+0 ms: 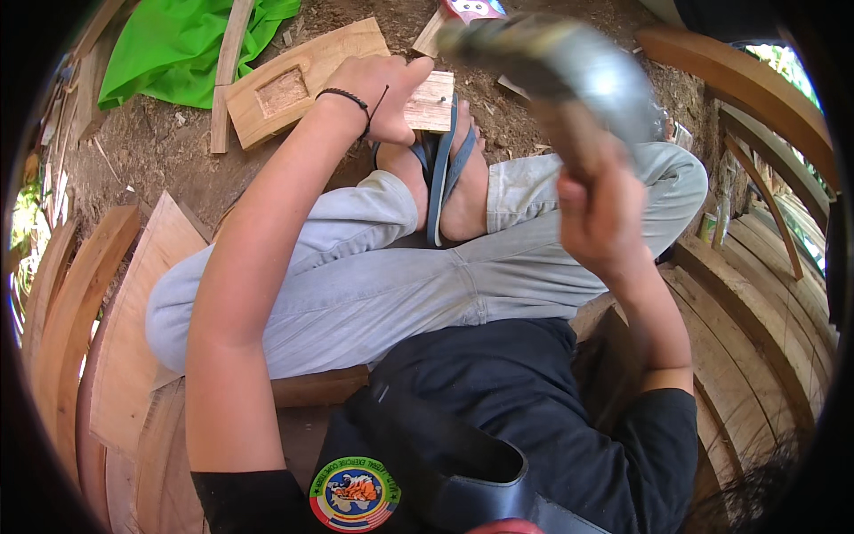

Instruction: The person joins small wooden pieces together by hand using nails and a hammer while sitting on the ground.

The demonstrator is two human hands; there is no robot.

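My right hand is closed round the handle of a hammer, raised over my right shin. Its metal head is smeared by motion. Farther left, my left hand presses down on a pale wooden block, thumb and fingers bent against it. A dark nail stands up near the block's right end. Partly under that hand lies a wider wooden board with a rectangular recess cut into it. How the block and the board meet is hidden by my hand.
Just below the block are my sandalled feet, legs crossed. Bright green cloth and a wood strip lie at the far left. Curved wooden pieces stand on the right, more planks on the left. Wood chips litter the dirt floor.
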